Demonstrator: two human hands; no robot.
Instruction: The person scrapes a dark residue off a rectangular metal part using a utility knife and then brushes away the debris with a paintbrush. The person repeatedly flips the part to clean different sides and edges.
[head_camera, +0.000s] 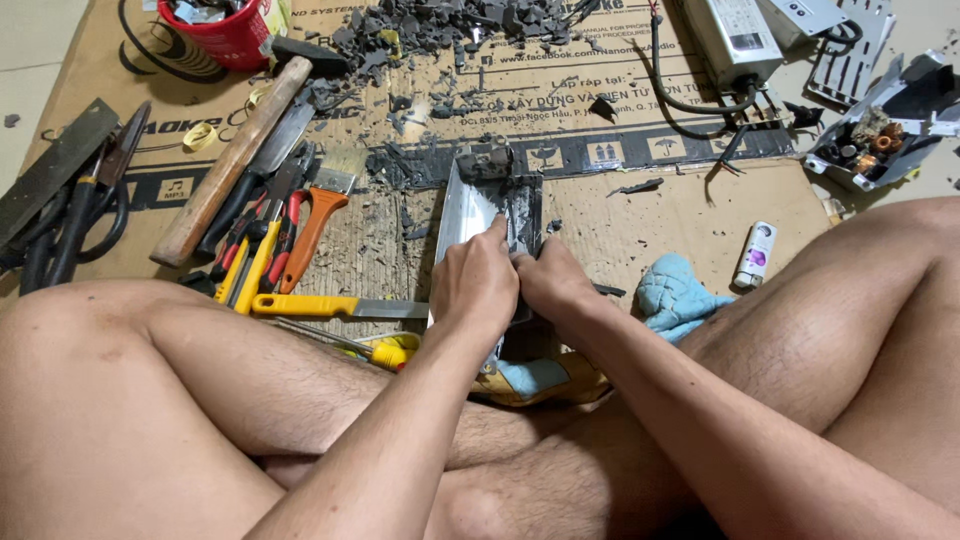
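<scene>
1. The cardboard (690, 215) fills the top of the frame, strewn with tools and dark debris (440, 25).
2. The metal case (470, 205) lies at frame centre, its long axis running up the frame, far end toward the debris.
3. Left hand (478, 280) presses on the case, fingers together; right hand (550, 285) pinches its dark edge. This looks like prying filler loose; next needs firm bracing.

Soft even indoor light, sharp focus
</scene>
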